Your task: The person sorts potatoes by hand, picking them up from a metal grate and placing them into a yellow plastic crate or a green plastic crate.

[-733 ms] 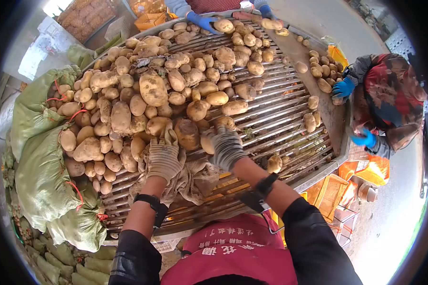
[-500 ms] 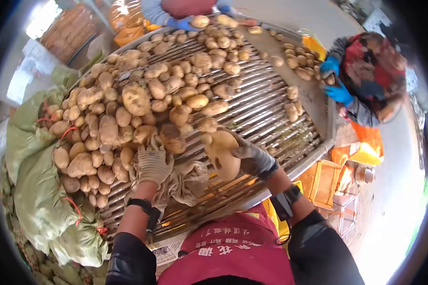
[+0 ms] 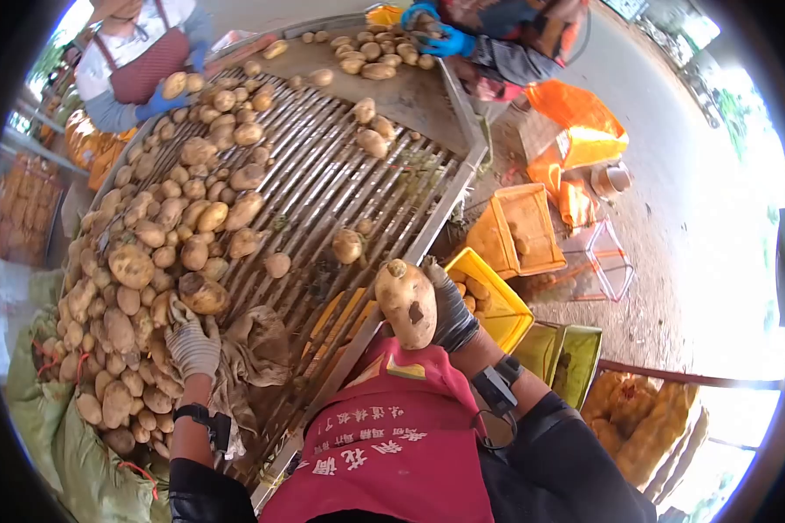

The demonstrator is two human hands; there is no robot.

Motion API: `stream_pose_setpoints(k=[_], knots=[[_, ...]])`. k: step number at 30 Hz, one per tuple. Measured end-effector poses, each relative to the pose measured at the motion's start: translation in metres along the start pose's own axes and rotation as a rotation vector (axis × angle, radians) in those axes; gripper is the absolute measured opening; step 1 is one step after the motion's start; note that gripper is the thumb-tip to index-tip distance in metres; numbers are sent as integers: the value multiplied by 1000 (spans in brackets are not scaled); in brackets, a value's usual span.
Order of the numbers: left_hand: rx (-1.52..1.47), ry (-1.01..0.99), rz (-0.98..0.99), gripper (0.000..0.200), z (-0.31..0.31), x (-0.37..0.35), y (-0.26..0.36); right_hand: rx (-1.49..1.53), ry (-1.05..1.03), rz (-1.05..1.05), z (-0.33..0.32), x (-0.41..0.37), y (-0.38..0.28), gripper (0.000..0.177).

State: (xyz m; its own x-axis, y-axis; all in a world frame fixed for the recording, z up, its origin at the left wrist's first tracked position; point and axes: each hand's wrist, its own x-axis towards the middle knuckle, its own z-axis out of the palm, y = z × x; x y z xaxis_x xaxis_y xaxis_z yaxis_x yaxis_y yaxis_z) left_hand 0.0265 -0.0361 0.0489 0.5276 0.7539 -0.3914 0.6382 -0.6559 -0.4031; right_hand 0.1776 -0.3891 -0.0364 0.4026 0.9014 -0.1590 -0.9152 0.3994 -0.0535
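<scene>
Slatted table (image 3: 331,187) runs up and left from the wearer, near edge rail at the right. Potato pile (image 3: 164,256) covers its left side, bare slats show to the right of it. Green sacks (image 3: 87,458) slump against the pile's lower left. Wearer's red apron (image 3: 379,436) sits just below the table rail. Two co-workers across the table, both in blue gloves: one at upper left (image 3: 139,74) with potatoes at the fingers, one at upper right (image 3: 515,39), hands together near a small heap (image 3: 378,54) on the flat end plate. Orange crate (image 3: 515,212) on the ground right of the table; yellow crate (image 3: 513,322) nearer, potatoes inside. Crumpled cloth (image 3: 257,349) on the slats, just beside the left hand (image 3: 194,347): gloved, fingers partly curled, touching the pile edge, can't tell if it grips anything. Right hand (image 3: 452,309), gloved, is wrapped round the side of the large potato (image 3: 407,305), held roughly upright over the apron's top edge, dark patch on its face. Smallest: a loose potato (image 3: 277,265) on the slats, apart from the pile
</scene>
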Motion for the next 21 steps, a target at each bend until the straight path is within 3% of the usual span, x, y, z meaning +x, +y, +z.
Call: stream_pose_setpoints(k=[1, 6, 7, 10, 13, 17, 18, 19, 21], knots=[[8, 2, 17, 78, 2, -1, 3, -18, 20, -59, 1, -10, -4, 69], [-1, 376, 76, 78, 52, 19, -17, -56, 215, -274, -23, -68, -32, 70], [13, 476, 105, 77, 66, 27, -22, 6, 79, -316, -31, -74, -43, 72], [26, 432, 100, 77, 63, 28, -22, 27, 364, -331, -47, -119, -68, 72], [9, 427, 96, 73, 56, 21, -19, -36, 423, -418, -38, -147, -82, 78], [-48, 389, 39, 66, 54, 18, -12, 46, 235, -453, 0, -146, -69, 78], [-62, 338, 22, 65, 51, 16, -10, 251, -187, -340, -9, -133, -63, 92], [-77, 288, 5, 65, 46, 14, -10, 101, 65, -259, -9, -131, -62, 86], [-61, 354, 35, 64, 50, 17, -14, 87, 369, -434, -42, -124, -60, 91]])
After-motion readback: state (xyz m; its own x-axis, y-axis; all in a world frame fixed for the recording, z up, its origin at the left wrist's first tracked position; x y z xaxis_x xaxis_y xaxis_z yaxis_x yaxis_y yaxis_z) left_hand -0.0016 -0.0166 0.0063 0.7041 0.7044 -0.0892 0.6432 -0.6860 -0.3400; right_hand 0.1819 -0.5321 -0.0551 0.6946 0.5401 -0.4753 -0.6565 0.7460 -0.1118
